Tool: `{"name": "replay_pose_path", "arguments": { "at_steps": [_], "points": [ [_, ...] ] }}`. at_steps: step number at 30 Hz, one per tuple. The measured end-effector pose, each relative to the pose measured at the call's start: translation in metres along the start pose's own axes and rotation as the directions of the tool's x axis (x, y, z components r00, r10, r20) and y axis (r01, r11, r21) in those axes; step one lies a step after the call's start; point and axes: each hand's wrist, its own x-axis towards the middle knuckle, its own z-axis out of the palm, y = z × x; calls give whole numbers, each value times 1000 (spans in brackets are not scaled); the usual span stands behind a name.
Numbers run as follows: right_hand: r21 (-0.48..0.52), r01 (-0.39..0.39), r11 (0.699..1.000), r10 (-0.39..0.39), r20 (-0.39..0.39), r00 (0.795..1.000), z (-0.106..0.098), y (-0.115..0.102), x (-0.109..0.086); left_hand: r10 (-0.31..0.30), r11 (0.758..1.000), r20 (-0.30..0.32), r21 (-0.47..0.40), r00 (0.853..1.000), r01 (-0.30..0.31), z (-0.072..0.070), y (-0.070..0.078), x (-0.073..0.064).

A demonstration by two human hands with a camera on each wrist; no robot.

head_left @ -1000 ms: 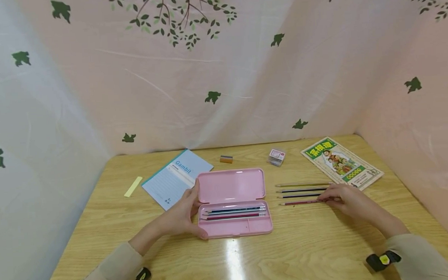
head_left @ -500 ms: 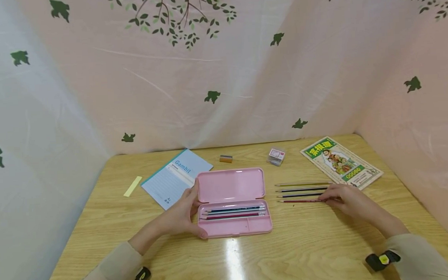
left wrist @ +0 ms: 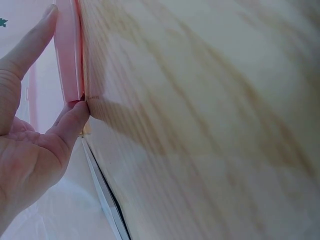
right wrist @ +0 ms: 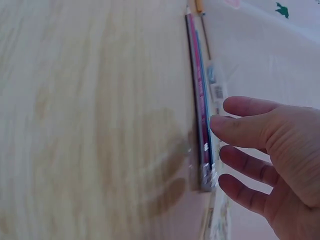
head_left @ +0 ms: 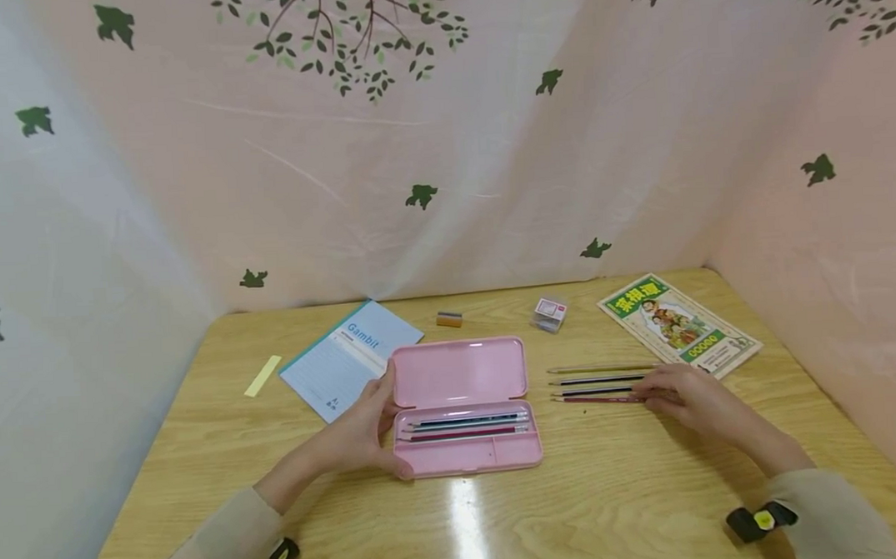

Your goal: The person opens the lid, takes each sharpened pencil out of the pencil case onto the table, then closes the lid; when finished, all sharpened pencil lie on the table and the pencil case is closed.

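Note:
An open pink pencil case (head_left: pixel 463 370) lies mid-table with several pencils in its tray. My left hand (head_left: pixel 372 429) grips the case's left end, thumb at the near corner and fingers up along the lid. The left wrist view shows the left hand (left wrist: pixel 30 140) with its thumb pressed to the pink case edge (left wrist: pixel 70 60). Right of the case, several loose pencils (head_left: pixel 598 380) lie side by side, the red pencil (head_left: pixel 596 400) nearest me. My right hand (head_left: pixel 666 389) rests with relaxed fingertips on their right ends. In the right wrist view, the right hand (right wrist: pixel 280 155) touches the pencils (right wrist: pixel 200 100).
A blue notebook (head_left: pixel 349 355) and a yellow strip (head_left: pixel 263 375) lie left of the case. Behind it sit an orange eraser (head_left: pixel 450 319) and a small clear box (head_left: pixel 550 312). A green booklet (head_left: pixel 678 324) lies at the far right. Curtains enclose the wooden table (head_left: pixel 615 489).
The red pencil has slid a little away from me, closer to the other loose pencils, with my right fingertips on it. The left hand has stayed on the case.

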Motion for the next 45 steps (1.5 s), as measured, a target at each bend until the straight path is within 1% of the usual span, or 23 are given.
{"name": "replay_pose_path", "arguments": {
  "at_steps": [2, 4, 8, 11, 13, 18, 20, 22, 28, 32, 36, 40, 45],
  "points": [
    [-34, -12, 999, 12, -10, 1000, -1, -5, 4, 4, 1000, -4, -7, 1000, -4, 1, -1, 0],
    [-55, -4, 998, 2, -21, 1000, -3, -11, 8, 10, 1000, -3, -20, 1000, -10, 2, -2, 0],
    [-47, 74, 996, -77, -45, 996, -5, -24, 22, 16, 999, 3, -48, 1000, -15, 4, -4, 0],
    [-26, 99, 995, -100, -37, 994, -4, -36, 33, 16, 997, 10, -69, 1000, -16, 6, -5, 1],
    [-12, 84, 996, -84, -13, 996, -2, -47, 41, 17, 997, 12, -71, 1000, -16, 7, -5, 2],
    [82, 61, 995, -67, 82, 994, 9, -75, 66, 13, 998, 9, -56, 1000, -12, 7, -4, 2],
    [125, 64, 990, -79, 116, 990, 16, -84, 76, 8, 998, 10, -55, 1000, -8, 7, -4, 1],
    [152, 85, 985, -106, 133, 985, 24, -93, 86, 5, 999, 10, -54, 1000, -4, 7, -4, 1],
    [176, 155, 972, -181, 144, 973, 45, -116, 109, 4, 999, 4, -44, 1000, -4, 6, -4, 0],
    [208, 146, 967, -183, 171, 968, 55, -127, 121, 10, 1000, 1, -27, 1000, -10, 5, -4, 0],
    [228, 98, 969, -151, 227, 962, 62, -135, 129, 9, 1000, -5, -6, 1000, -9, 5, -4, 0],
    [249, 40, 968, -110, 275, 955, 67, -138, 133, 3, 1000, -7, -6, 1000, -3, 4, -3, 1],
    [260, 12, 966, -93, 301, 949, 74, -139, 135, 1, 1000, -6, -8, 1000, -1, 2, -1, 1]
  ]
}}
